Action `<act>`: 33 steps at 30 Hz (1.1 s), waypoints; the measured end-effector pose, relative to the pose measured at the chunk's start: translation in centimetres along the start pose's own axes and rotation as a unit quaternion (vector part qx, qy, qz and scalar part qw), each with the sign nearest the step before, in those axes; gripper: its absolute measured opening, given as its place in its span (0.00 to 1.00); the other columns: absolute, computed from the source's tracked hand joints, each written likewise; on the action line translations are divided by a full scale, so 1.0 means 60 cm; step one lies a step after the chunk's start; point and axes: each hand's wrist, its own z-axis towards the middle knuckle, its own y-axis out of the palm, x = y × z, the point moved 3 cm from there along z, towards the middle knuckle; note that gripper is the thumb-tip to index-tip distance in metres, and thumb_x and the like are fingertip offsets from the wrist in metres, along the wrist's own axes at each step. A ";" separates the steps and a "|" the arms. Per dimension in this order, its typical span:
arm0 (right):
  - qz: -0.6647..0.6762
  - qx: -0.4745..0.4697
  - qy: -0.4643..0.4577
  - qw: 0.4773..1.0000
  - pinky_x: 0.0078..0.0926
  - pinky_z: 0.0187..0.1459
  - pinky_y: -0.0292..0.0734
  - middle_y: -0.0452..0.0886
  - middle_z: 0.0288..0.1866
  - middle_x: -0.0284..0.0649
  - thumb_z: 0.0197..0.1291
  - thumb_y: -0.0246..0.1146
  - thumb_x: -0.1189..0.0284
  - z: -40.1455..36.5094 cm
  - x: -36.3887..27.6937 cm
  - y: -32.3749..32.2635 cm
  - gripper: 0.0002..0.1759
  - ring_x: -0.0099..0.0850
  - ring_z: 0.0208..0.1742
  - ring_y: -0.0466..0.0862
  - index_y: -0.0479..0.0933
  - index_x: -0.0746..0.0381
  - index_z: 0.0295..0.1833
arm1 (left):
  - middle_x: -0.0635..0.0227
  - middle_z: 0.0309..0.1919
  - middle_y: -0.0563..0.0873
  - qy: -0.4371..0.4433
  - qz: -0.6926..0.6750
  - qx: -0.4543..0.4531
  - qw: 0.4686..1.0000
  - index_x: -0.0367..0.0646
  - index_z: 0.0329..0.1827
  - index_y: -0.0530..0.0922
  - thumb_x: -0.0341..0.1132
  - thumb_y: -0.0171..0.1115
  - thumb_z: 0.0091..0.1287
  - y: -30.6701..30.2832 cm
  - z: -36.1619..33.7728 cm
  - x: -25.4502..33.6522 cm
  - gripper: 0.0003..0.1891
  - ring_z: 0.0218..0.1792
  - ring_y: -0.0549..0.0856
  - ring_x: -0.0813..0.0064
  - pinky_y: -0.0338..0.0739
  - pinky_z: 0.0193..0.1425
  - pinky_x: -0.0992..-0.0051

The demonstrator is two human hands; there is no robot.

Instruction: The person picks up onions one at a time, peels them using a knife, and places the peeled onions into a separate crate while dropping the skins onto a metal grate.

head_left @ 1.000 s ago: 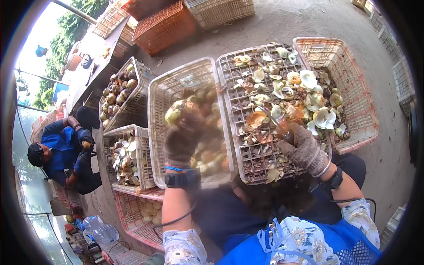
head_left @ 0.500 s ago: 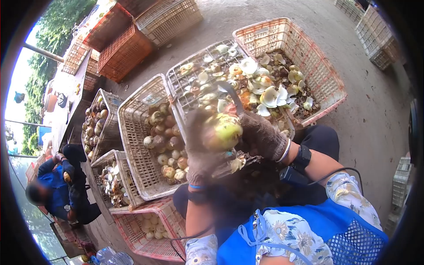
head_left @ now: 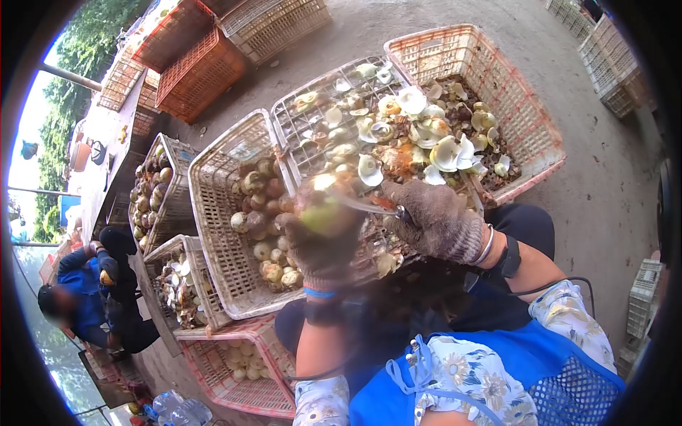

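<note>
My left hand (head_left: pixel 323 248), in a brown knit glove, is closed around an onion (head_left: pixel 323 216) with a green-yellow side and a pale top; both are smeared by motion. In my gloved right hand (head_left: pixel 437 224) is a knife (head_left: pixel 366 206), its blade pointing left with the tip right at the onion. Both hands are above the near edge of a grid-like crate tray (head_left: pixel 305 113), strewn with onion peels and cut pieces. Left of it, a white crate (head_left: pixel 213 206) holds unpeeled onions (head_left: pixel 266 192).
A reddish-white crate (head_left: pixel 529 121) of onion peels (head_left: pixel 451 153) stands ahead on the right. Nearer, a pink-rimmed crate (head_left: pixel 213 383) contains pale peeled onions (head_left: pixel 241 358). At left another person (head_left: pixel 89 291) in blue sits beside more crates. Orange crates (head_left: pixel 202 78) are stacked at the back.
The knife has swung from pointing up beyond the onion to lying across toward it. My left hand and the onion have shifted slightly left, and my right hand has moved a little right.
</note>
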 end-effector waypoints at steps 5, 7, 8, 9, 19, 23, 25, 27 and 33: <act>-0.096 -0.061 0.001 0.994 0.46 0.31 0.77 0.79 0.38 0.46 0.61 0.66 0.62 -0.011 -0.012 0.021 0.26 0.46 0.32 0.82 0.74 0.56 0.65 | 0.55 0.65 0.76 -0.021 -0.115 0.060 0.991 0.45 0.71 0.68 0.63 0.67 0.60 -0.001 -0.011 0.022 0.42 0.63 0.78 0.50 0.71 0.69 0.42; -0.072 -0.067 -0.008 0.995 0.46 0.30 0.76 0.79 0.38 0.45 0.60 0.67 0.62 -0.009 -0.008 0.024 0.29 0.47 0.31 0.82 0.72 0.56 0.66 | 0.59 0.50 0.81 -0.031 0.004 0.032 0.999 0.37 0.53 0.77 0.47 0.73 0.61 0.039 -0.016 0.024 0.26 0.59 0.76 0.62 0.69 0.68 0.64; -0.072 -0.067 -0.008 0.995 0.46 0.30 0.76 0.79 0.38 0.45 0.60 0.67 0.62 -0.010 -0.007 0.025 0.29 0.47 0.31 0.82 0.72 0.56 0.66 | 0.59 0.50 0.81 -0.031 0.005 0.033 0.999 0.37 0.53 0.77 0.47 0.73 0.61 0.016 -0.017 0.030 0.26 0.59 0.76 0.62 0.69 0.68 0.64; -0.085 -0.073 -0.003 0.994 0.46 0.30 0.76 0.79 0.39 0.46 0.60 0.67 0.63 -0.011 -0.005 0.027 0.29 0.47 0.31 0.82 0.71 0.56 0.66 | 0.62 0.47 0.81 -0.018 -0.014 0.068 0.997 0.38 0.49 0.78 0.46 0.73 0.61 -0.030 -0.018 0.041 0.23 0.55 0.78 0.63 0.71 0.64 0.64; -0.065 -0.079 0.021 0.995 0.45 0.33 0.78 0.80 0.36 0.48 0.59 0.67 0.65 -0.013 -0.010 0.032 0.28 0.48 0.34 0.83 0.71 0.60 0.65 | 0.60 0.50 0.83 0.218 0.515 0.142 0.817 0.36 0.54 0.78 0.32 0.67 0.66 0.000 -0.011 0.050 0.16 0.52 0.82 0.62 0.76 0.60 0.69; -0.074 -0.128 0.052 0.988 0.44 0.38 0.79 0.80 0.38 0.50 0.63 0.62 0.67 -0.016 -0.010 0.049 0.17 0.49 0.38 0.83 0.74 0.67 0.52 | 0.59 0.58 0.81 0.264 0.429 0.040 0.863 0.35 0.64 0.73 0.32 0.65 0.67 0.027 -0.025 0.043 0.23 0.56 0.82 0.68 0.75 0.65 0.70; -0.029 -0.128 0.067 0.989 0.43 0.37 0.80 0.80 0.36 0.49 0.62 0.62 0.68 -0.024 -0.004 0.063 0.14 0.49 0.38 0.84 0.74 0.66 0.47 | 0.61 0.65 0.74 0.258 0.420 0.094 0.865 0.42 0.74 0.64 0.43 0.71 0.59 0.023 -0.023 0.045 0.40 0.65 0.75 0.65 0.73 0.69 0.63; -0.062 -0.116 0.030 0.991 0.44 0.36 0.79 0.80 0.36 0.48 0.60 0.63 0.68 -0.028 0.026 0.082 0.18 0.47 0.36 0.83 0.74 0.65 0.53 | 0.62 0.60 0.77 0.229 0.397 0.094 0.884 0.40 0.69 0.67 0.38 0.69 0.61 0.015 -0.028 0.042 0.34 0.60 0.77 0.67 0.75 0.64 0.65; -0.288 -0.112 -0.074 0.948 0.39 0.29 0.75 0.75 0.30 0.41 0.61 0.58 0.70 0.010 0.064 0.063 0.14 0.39 0.30 0.80 0.74 0.62 0.52 | 0.67 0.46 0.86 0.043 0.215 0.131 0.967 0.39 0.51 0.80 0.22 0.61 0.63 0.003 -0.031 0.026 0.13 0.43 0.85 0.73 0.81 0.49 0.71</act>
